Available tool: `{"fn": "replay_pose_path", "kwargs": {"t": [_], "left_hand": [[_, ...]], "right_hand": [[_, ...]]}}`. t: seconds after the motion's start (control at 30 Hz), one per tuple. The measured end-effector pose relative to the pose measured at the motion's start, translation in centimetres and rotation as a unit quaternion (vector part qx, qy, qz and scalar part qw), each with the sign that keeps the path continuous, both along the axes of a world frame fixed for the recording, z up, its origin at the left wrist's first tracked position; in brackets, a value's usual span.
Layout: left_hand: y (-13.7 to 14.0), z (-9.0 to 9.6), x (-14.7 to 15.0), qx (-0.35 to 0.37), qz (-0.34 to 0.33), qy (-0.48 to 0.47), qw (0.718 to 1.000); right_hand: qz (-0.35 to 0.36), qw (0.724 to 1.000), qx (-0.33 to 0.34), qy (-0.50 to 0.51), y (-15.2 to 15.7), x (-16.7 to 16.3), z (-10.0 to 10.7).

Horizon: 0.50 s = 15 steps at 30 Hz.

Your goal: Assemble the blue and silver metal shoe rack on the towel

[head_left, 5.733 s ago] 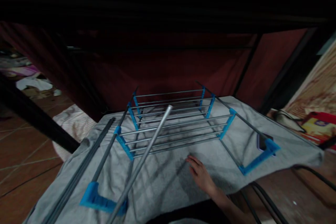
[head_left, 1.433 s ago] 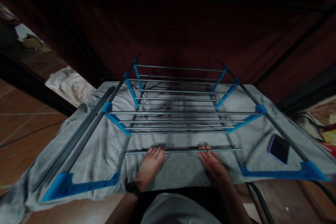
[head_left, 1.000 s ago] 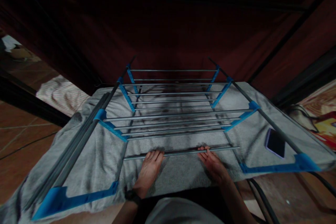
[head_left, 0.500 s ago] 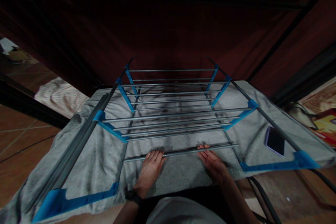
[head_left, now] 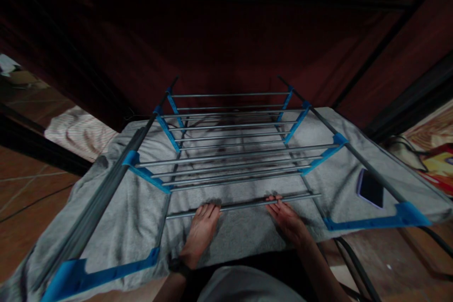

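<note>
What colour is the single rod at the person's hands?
The rod is plain silvery grey; the head view shows it best.

I'm in what looks like a home: a rumpled grey blanket [head_left: 116, 226] before me, striped cloth [head_left: 81, 132] on the tiled floor [head_left: 26, 193], a phone [head_left: 371, 189] lying about.

Loose rod [head_left: 244, 205]: metal in appearance, smooth, dull sheen. Rack crossbars [head_left: 240, 155]: same metallic look, smooth, low lustre. Blue brackets [head_left: 412, 214]: plastic in appearance, smooth, mostly matt. Side tubes [head_left: 365, 165]: smooth, satin; bare or coated metal cannot be told. Grey covering [head_left: 130, 226]: cloth, matt, napped, creased. Phone [head_left: 370, 189]: smooth, glassy dark face. Striped cloth [head_left: 81, 130]: matt, rumpled. Floor [head_left: 26, 191] at left: tiled, smooth, faint sheen. Dark red panel [head_left: 226, 52]: smooth-looking, low sheen, material not determinable in shade
</note>
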<state>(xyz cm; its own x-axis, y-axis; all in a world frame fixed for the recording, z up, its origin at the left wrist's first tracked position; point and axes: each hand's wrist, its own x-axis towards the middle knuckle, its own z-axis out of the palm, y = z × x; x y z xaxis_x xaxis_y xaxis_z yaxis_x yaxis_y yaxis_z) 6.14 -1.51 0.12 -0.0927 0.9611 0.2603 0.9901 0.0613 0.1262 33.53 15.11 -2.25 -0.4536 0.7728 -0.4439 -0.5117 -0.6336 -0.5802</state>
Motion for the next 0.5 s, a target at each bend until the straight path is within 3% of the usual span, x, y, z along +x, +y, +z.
{"fn": "replay_pose_path", "kwargs": {"t": [0.5], "left_hand": [[0.17,0.30,0.15,0.018,0.013,0.006,1.000]], "right_hand": [[0.004,1.000,-0.005,-0.007,0.03,-0.02,0.01]]}}
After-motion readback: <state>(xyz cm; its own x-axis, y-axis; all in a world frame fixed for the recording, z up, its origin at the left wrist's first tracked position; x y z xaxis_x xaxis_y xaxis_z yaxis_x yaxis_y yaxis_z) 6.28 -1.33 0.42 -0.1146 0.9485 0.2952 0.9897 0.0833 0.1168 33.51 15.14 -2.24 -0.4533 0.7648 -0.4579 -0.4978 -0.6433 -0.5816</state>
